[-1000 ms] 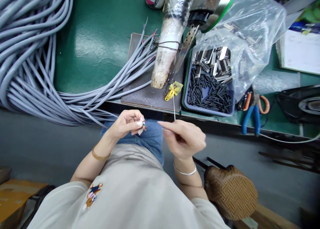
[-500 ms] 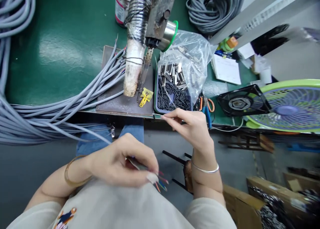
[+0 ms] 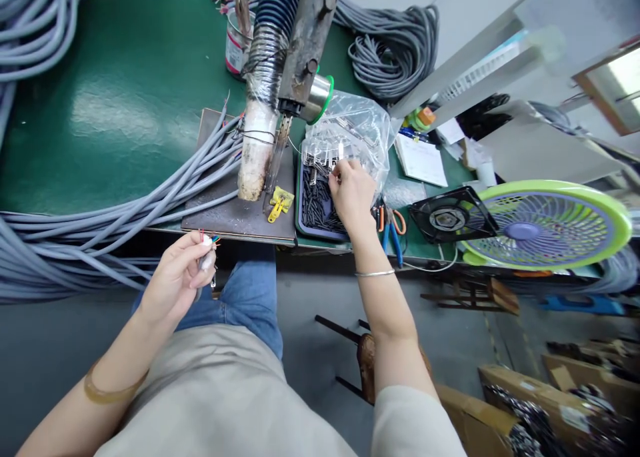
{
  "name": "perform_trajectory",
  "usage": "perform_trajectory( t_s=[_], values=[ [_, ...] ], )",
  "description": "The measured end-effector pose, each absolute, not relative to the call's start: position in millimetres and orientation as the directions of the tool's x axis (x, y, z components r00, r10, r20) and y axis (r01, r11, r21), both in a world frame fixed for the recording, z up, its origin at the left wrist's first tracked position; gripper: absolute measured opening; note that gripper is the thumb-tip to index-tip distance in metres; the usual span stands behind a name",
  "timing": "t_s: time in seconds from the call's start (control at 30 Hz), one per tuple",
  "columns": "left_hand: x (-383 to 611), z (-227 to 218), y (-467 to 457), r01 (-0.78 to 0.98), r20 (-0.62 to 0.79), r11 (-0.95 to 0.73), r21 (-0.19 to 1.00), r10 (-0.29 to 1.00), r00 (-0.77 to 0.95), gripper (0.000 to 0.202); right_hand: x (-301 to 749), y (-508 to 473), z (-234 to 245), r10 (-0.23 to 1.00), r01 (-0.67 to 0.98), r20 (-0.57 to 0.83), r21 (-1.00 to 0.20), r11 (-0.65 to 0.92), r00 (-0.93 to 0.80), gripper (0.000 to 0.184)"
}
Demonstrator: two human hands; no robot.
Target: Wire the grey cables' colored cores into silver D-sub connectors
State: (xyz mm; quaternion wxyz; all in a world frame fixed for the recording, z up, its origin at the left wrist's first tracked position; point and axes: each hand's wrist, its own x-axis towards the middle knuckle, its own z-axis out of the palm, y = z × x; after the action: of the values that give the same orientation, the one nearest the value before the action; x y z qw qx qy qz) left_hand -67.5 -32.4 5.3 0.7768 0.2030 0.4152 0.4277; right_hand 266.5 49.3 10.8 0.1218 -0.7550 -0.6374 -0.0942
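Observation:
My left hand [image 3: 181, 278] is closed around the end of a grey cable [image 3: 207, 256], whose stripped coloured wires stick out above my fingers, just in front of the bench edge. My right hand [image 3: 351, 192] reaches over the blue tray [image 3: 302, 218] of small black tubes, its fingertips pinched among the metal connectors [image 3: 320, 162] at the mouth of a clear plastic bag [image 3: 356, 127]. What the fingers grip is hidden.
A thick bundle of grey cables [image 3: 100, 224] crosses the green bench [image 3: 115, 97] from the left. A taped fume hose [image 3: 260, 130], a solder spool [image 3: 320, 97] and a yellow clip [image 3: 278, 205] stand over a dark plate. Blue pliers [image 3: 393, 227], a black fan [image 3: 450, 216] and a green fan [image 3: 545, 225] lie right.
My right hand moved forward from the bench edge into the tray by the bag. My left hand rose with the cable end toward the bench edge. The view swung to the right.

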Motion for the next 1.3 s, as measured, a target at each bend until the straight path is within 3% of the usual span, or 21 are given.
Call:
perform_trajectory(
  t_s=[0.37,0.6,0.7,0.8,0.93,1.13,1.3],
  values=[
    [-62,6,-33,-0.481,-0.457,0.559,0.676,0.829,0.321,0.021,278,39,12,0.949,0.973,0.250,-0.171,-0.152,0.192,0.016],
    [-61,4,-35,-0.484,-0.447,0.552,0.679,0.834,0.323,0.022,275,26,17,0.930,0.971,0.309,-0.192,-0.145,0.200,0.013],
    [-60,3,-34,-0.477,-0.451,0.558,0.679,0.829,0.329,0.022,282,17,21,0.904,0.937,0.371,-0.340,-0.082,0.214,0.012],
    [-55,5,-32,-0.476,-0.449,0.558,0.680,0.830,0.331,0.022,291,11,28,0.872,0.828,0.413,-0.561,0.017,0.262,0.011],
    [-50,9,-30,-0.473,-0.425,0.545,0.692,0.838,0.343,0.023,290,0,41,0.899,0.553,0.302,-0.829,0.084,0.318,0.019],
    [-41,8,-31,-0.433,-0.355,0.494,0.754,0.861,0.364,0.018,235,-41,58,0.951,0.292,0.252,-0.936,0.194,0.177,0.021],
    [-29,9,-33,-0.406,-0.221,0.375,0.833,0.899,0.377,0.015,180,-66,43,0.943,0.201,0.238,-0.960,0.192,0.232,0.020]
  ],
)
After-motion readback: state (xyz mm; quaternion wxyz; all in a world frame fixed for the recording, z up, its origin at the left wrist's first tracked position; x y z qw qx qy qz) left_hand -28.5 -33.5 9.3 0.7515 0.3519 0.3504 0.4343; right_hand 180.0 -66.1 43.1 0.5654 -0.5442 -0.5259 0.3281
